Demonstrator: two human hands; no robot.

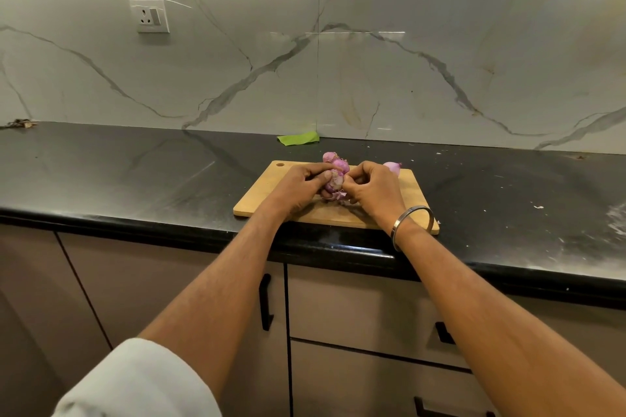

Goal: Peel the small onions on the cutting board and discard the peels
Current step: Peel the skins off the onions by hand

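A wooden cutting board [267, 195] lies on the black counter. Over its middle my left hand [299, 188] grips a small purple onion [333, 182]. My right hand [371, 188] is against the onion's right side, its fingertips pinched on the loose skin. Bits of peel [339, 196] hang under the onion, just above the board. Behind my hands, two more unpeeled onions [335, 161] sit at the board's far edge. A paler, smooth onion [393, 167] lies at the far right of the board.
A green scrap [298, 138] lies by the marble wall behind the board. Small white flecks [538, 206] dot the counter to the right. Brown debris [20, 123] sits far left. A wall socket [149, 16] is above. Cabinet doors with black handles [266, 301] are below.
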